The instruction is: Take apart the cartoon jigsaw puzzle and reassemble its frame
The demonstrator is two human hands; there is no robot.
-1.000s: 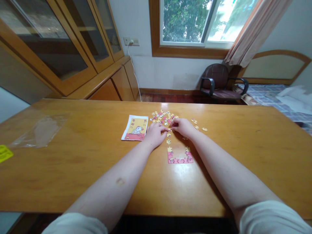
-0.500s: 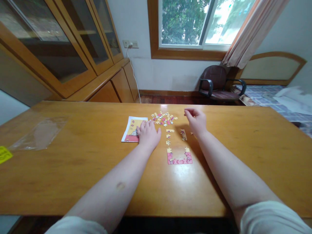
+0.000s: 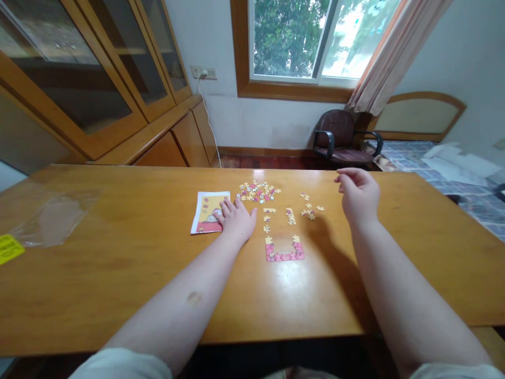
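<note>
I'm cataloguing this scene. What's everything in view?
Table: one, brown, centre
Joined section: one, pink-yellow, mid-table
Laid-out pieces: several, mostly yellow, beyond section
Piece pile: many, yellow-pink, table's far side
Side pieces: several, mostly yellow, right of pile
Picture sheet: one, yellow-pink-white, left of pile
Plastic bag: one, clear, table's left
Label: one, yellow, far left
Cabinet: one, brown, left
Sockets: apparently two, whitish, back wall
Cable: one, white, below sockets
Window: one, brown-framed, back wall
Curtain: one, pink, window's right
Chair: one, maroon-black, beyond table
Bed: one, blue-checked, far right
Sleeves: two, white, bottom
Left hand: one, spread over sheet's right edge
Right hand: one, raised right of side pieces; holding unclear
</note>
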